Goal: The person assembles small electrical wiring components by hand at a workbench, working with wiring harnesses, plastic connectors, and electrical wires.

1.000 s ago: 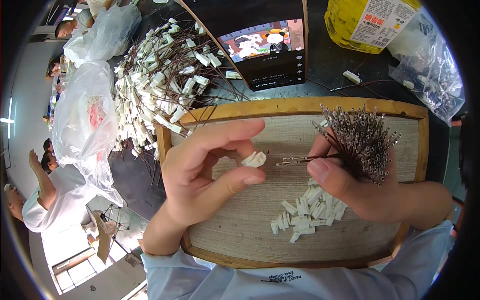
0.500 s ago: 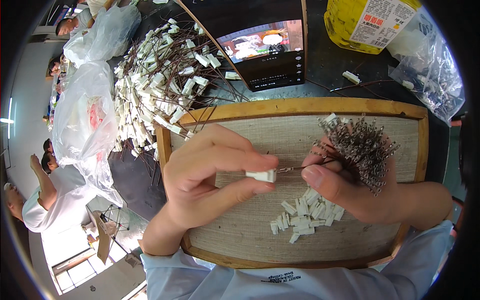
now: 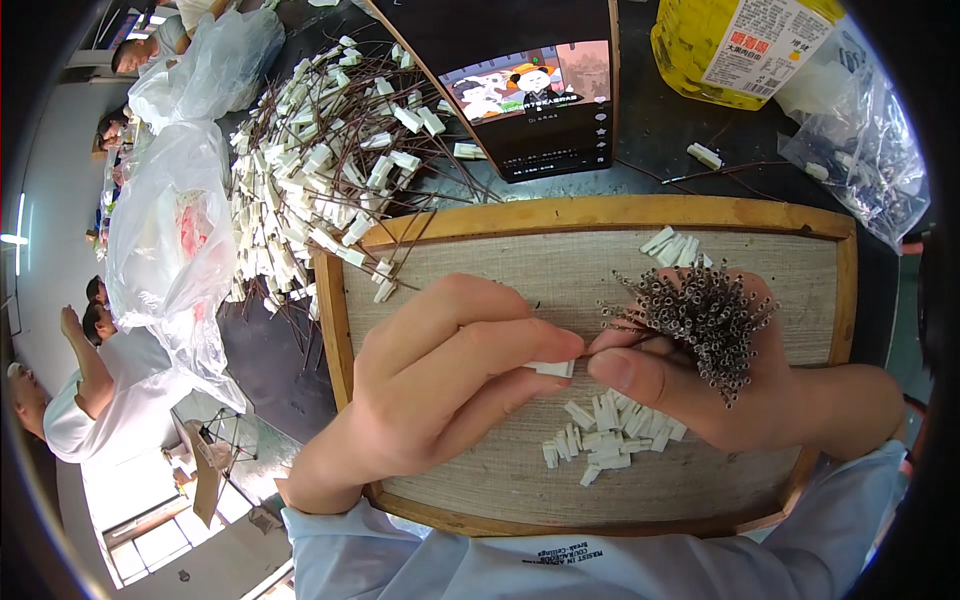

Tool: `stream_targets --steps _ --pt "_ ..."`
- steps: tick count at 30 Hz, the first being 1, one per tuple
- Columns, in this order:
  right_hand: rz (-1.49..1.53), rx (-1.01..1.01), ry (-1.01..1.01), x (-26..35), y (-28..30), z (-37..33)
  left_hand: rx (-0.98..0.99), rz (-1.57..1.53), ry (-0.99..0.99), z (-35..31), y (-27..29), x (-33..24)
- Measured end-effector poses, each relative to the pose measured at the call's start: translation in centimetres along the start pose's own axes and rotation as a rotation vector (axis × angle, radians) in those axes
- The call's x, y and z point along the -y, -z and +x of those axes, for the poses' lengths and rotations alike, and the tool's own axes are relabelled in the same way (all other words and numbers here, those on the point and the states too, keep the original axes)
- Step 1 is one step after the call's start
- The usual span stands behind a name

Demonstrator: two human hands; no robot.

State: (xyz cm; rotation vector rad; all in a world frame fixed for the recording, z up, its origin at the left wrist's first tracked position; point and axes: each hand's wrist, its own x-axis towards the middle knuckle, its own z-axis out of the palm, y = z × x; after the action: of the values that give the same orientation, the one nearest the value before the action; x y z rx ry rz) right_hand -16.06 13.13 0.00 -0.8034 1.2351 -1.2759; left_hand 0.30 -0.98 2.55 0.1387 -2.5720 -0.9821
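Between the thumb and fingers of my left hand (image 3: 450, 380) is a small white plastic connector housing (image 3: 552, 369). My right hand (image 3: 700, 400) is wrapped round a thick bundle of brown wires (image 3: 705, 325) with metal terminals at their ends. One wire from it is pinched by the right thumb and forefinger and reaches to the housing. Whether its tip sits inside is hidden by the left fingers. Below the hands lies a pile of loose white connector housings (image 3: 615, 432), and a smaller group (image 3: 672, 247) is beyond the bundle.
Both hands are over a wood-framed tray (image 3: 560, 213). A large heap of brown wires with white connectors (image 3: 320, 170) lies at the far left beside plastic bags (image 3: 165, 230). Past the tray stand a phone (image 3: 530, 140) playing video and a yellow bottle (image 3: 690, 60). Other people sit leftward.
My left hand has moved right with the connector housing, closing the gap to my right hand. The bundle has turned, and more of the housings behind it show. The phone picture has changed.
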Motion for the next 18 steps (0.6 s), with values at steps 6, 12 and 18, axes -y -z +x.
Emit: stream_targets --steps 6,12,18 --pt "0.036 -0.103 -0.094 1.1 0.2 0.4 -0.318 0.606 0.169 -0.6 3.5 2.0" --pt "-0.043 -0.180 -0.104 0.9 0.1 0.2 0.176 0.300 0.125 0.0 0.1 -0.4" --pt "0.015 -0.177 0.087 0.4 -0.2 0.4 0.322 0.340 -0.192 0.1 -3.8 -0.9"
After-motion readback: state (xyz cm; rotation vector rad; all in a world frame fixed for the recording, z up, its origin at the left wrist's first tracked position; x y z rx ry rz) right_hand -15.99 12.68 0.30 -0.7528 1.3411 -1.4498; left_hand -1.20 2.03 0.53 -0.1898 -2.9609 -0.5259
